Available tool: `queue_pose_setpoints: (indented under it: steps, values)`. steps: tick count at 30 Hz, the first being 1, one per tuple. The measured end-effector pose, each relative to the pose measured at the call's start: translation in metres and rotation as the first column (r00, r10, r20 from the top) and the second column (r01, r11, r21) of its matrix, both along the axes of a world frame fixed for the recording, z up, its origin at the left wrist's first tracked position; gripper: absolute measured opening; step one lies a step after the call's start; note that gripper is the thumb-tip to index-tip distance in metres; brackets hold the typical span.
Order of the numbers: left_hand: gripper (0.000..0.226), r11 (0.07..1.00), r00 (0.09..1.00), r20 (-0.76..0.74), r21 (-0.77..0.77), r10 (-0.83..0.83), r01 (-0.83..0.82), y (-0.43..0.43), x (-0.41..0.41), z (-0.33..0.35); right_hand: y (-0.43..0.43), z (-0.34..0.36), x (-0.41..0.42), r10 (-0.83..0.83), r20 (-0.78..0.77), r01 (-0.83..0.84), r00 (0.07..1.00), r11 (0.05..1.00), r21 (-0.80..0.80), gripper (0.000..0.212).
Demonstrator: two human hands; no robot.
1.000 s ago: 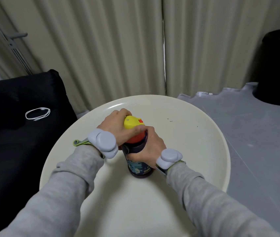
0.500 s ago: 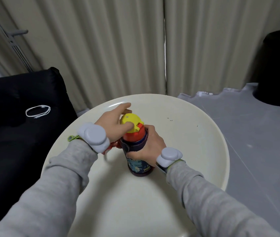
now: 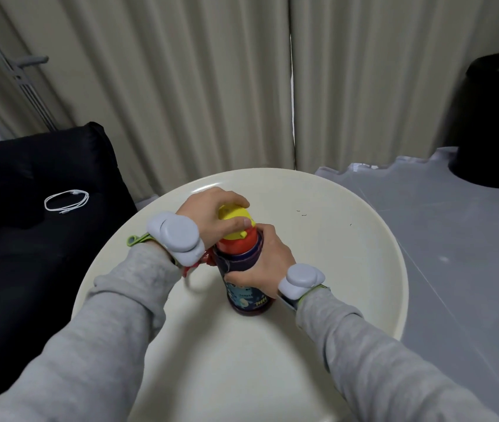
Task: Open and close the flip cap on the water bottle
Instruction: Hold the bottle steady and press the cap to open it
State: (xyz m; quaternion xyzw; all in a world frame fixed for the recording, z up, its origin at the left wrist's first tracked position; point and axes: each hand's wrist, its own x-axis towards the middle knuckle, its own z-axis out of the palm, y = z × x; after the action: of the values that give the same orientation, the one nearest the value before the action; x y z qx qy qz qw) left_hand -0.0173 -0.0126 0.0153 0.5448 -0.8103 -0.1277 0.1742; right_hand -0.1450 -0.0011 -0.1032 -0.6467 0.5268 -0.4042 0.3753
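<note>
Now my left hand [image 3: 211, 213] clamps the yellow plastic flip cap [image 3: 235, 215]; my right hand [image 3: 268, 260] grips the dark printed water bottle [image 3: 246, 296]. Closing, I judge; next press until it latches.

We see the dark printed water bottle [image 3: 246, 295] upright mid-surface, its yellow flip cap [image 3: 234, 216] down on the red collar.

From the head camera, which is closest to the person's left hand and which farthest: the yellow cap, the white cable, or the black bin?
1. Yellow cap: under the left hand.
2. White cable: on the black seat, left.
3. Black bin: far right, on the floor.
</note>
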Motion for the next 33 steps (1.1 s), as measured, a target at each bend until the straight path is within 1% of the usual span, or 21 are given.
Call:
queue_pose_setpoints:
  steps: [2, 4, 6, 8, 10, 12, 14, 18, 23, 26, 28, 30, 33]
  values:
    - [0.028, 1.0, 1.0, 0.022, 0.002, 0.018, -0.018, -0.001, -0.003, 0.001, 0.0, -0.001, 0.001, 0.003, 0.01, -0.003, 1.0, 1.0, 0.001, 0.081]
    - [0.033, 0.993, 0.992, 0.053, -0.02, 0.115, -0.114, -0.003, -0.009, 0.0, 0.0, -0.001, 0.0, 0.01, 0.016, -0.01, 1.0, 1.0, 0.002, 0.08]
    - [0.053, 0.959, 0.945, 0.164, -0.047, 0.283, -0.279, -0.007, -0.015, -0.002, 0.0, 0.0, 0.0, 0.017, 0.014, -0.017, 1.0, 1.0, 0.001, 0.08]
    - [0.069, 0.923, 0.869, 0.314, -0.09, 0.382, -0.374, -0.011, -0.019, -0.003, 0.0, 0.001, -0.001, 0.016, 0.021, -0.016, 1.0, 1.0, 0.006, 0.08]
    - [0.074, 0.927, 0.831, 0.417, -0.094, 0.368, -0.364, -0.015, -0.021, -0.005, -0.001, 0.001, 0.0, 0.009, 0.023, -0.009, 1.0, 1.0, 0.005, 0.08]
    - [0.072, 0.936, 0.821, 0.46, -0.075, 0.338, -0.343, -0.016, -0.024, -0.007, -0.001, 0.001, 0.0, 0.003, 0.03, -0.003, 1.0, 1.0, -0.003, 0.08]
    - [0.069, 0.938, 0.82, 0.462, -0.084, 0.336, -0.337, -0.016, -0.026, -0.009, -0.003, 0.001, 0.001, 0.015, 0.052, -0.015, 0.999, 1.0, -0.016, 0.079]
    - [0.054, 0.924, 0.827, 0.42, -0.085, 0.373, -0.373, -0.018, -0.03, -0.008, -0.008, 0.003, 0.002, 0.069, 0.019, -0.067, 0.997, 0.995, -0.072, 0.058]
    - [0.048, 0.918, 0.833, 0.403, -0.05, 0.379, -0.394, -0.02, -0.035, -0.004, -0.01, 0.0, 0.003, 0.046, 0.0, -0.046, 0.999, 0.997, -0.058, 0.058]
    - [0.042, 0.925, 0.811, 0.462, -0.058, 0.359, -0.377, -0.017, -0.037, -0.004, -0.009, 0.002, 0.003, 0.041, 0.011, -0.04, 0.999, 0.997, -0.072, 0.053]
    - [0.038, 0.932, 0.823, 0.454, -0.051, 0.341, -0.358, -0.014, -0.036, -0.005, -0.009, 0.001, 0.003, 0.033, 0.011, -0.032, 0.999, 0.997, -0.068, 0.055]
    - [0.037, 0.945, 0.865, 0.395, -0.023, 0.308, -0.326, -0.01, -0.035, -0.005, -0.007, 0.0, 0.002, 0.018, 0.01, -0.018, 1.0, 0.999, -0.028, 0.065]
    - [0.042, 0.977, 0.931, 0.316, 0.053, 0.181, -0.207, -0.006, -0.028, -0.003, -0.004, -0.001, 0.0, 0.006, 0.007, -0.006, 1.0, 1.0, 0.019, 0.078]
